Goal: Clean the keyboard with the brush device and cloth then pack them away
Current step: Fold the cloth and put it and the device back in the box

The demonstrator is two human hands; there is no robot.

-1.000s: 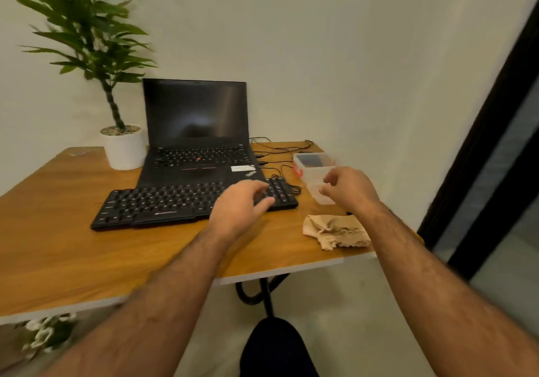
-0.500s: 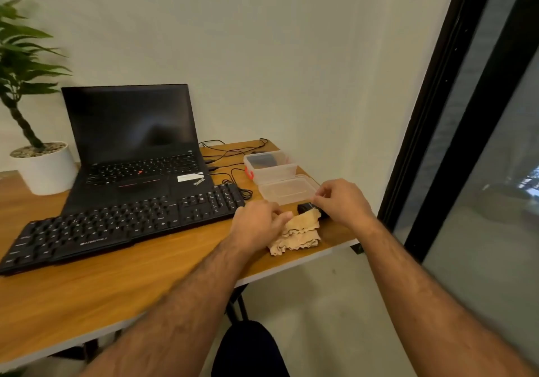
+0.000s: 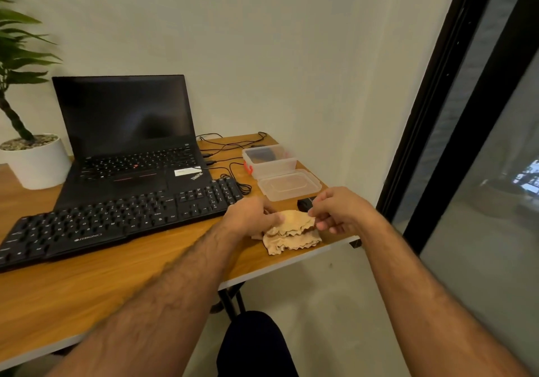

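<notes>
Both pinching the cloth (image 3: 291, 230) at the counter's (image 3: 87, 283) near right corner: left hand (image 3: 250, 216) on its left edge, right hand (image 3: 335, 210) on its right. Keyboard (image 3: 116, 219) just left. Could drag the cloth off the edge or knock the lid (image 3: 288, 185).

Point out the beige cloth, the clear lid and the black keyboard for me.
Beige scalloped cloth (image 3: 291, 241): head view, lower folded layer.
Clear plastic lid (image 3: 288, 185): head view, flat centre panel.
Black external keyboard (image 3: 116, 219): head view, main key block.
</notes>
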